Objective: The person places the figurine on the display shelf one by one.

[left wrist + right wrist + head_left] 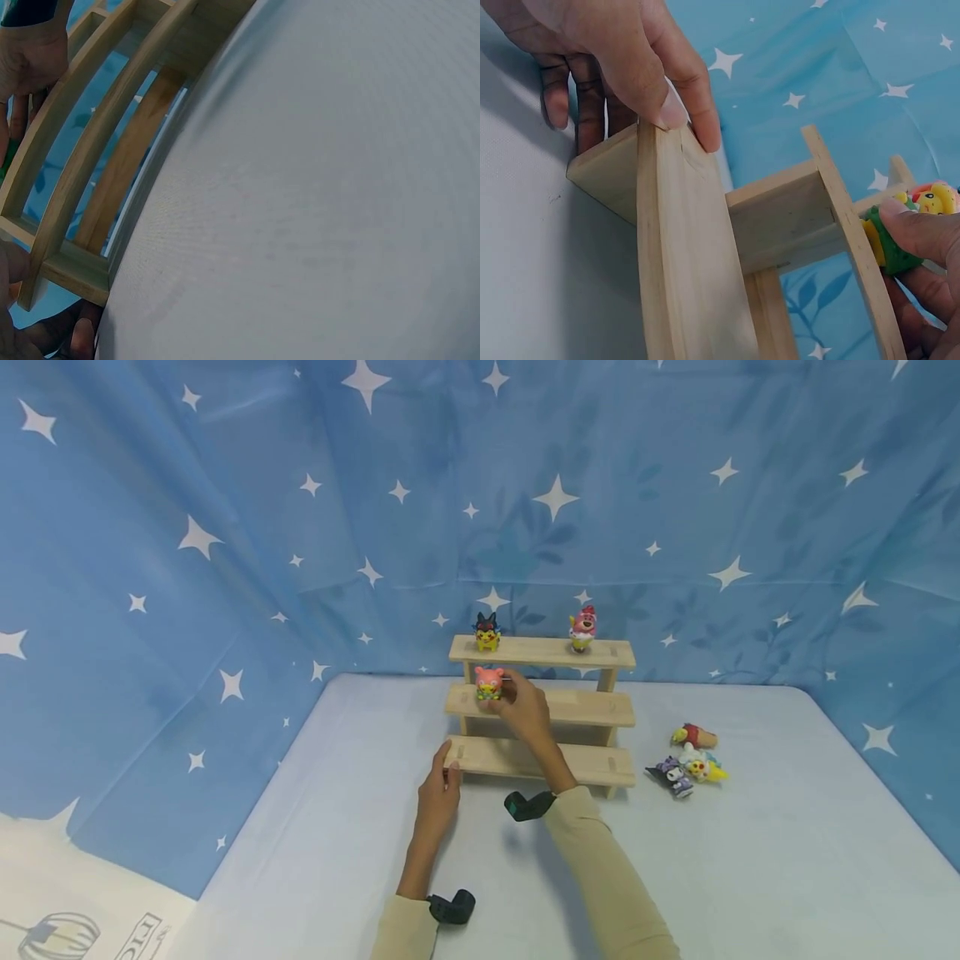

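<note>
My right hand [527,714] pinches a small figurine [489,683] with a pink hood and yellow face, at the left end of the middle step of a three-tier wooden display stand [540,758]. The right wrist view shows the figurine's green body [897,251] between thumb and fingers, right by the step's edge. My left hand [438,795] grips the left end of the lowest step. Its thumb and index finger [697,94] press on the board there, while the other fingers hang beside the end support. Whether the figurine's base touches the board, I cannot tell.
On the top step stand a black-hooded yellow figurine [487,632] at left and a pink figurine [582,629] at right. Right of the stand, a brown-and-red figurine [696,736], a white-and-yellow one [702,765] and a purple-and-white one [672,777] lie on the white table [787,860]. A blue star-patterned curtain hangs behind.
</note>
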